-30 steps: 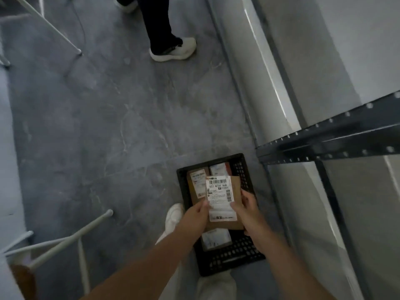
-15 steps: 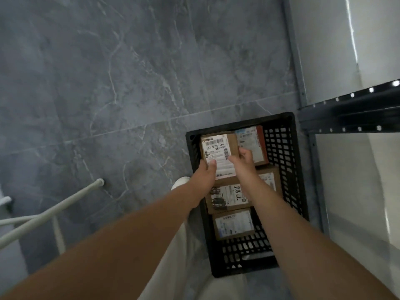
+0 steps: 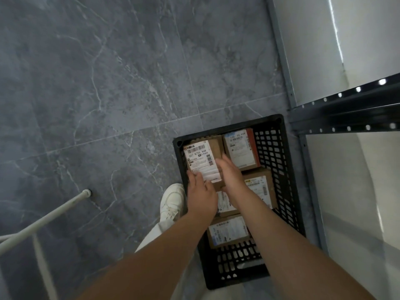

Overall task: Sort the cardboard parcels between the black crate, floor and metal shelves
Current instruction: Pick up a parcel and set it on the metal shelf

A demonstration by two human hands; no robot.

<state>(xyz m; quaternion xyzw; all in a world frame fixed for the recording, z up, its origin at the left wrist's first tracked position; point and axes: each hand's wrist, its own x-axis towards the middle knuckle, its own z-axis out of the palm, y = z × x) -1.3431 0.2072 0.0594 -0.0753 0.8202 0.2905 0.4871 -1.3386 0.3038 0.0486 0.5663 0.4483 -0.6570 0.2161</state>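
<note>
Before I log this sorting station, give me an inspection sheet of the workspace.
Surface: grey marbled floor, bare apart from the crate.
Job's things: black crate on the floor holds several labelled parcels; the held parcel sits at its far left corner.
Clutter: nothing seen.
Grippers: left hand and right hand both grip the held parcel.
Cables: nothing seen.
Surroundings: metal shelf right of the crate; white tube frame at left; white shoe beside the crate.

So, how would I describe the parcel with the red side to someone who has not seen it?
Look in the black crate on the floor beside the metal shelf. The parcel sits at its far end, right of the one both hands hold. Only it has a red edge.
</note>
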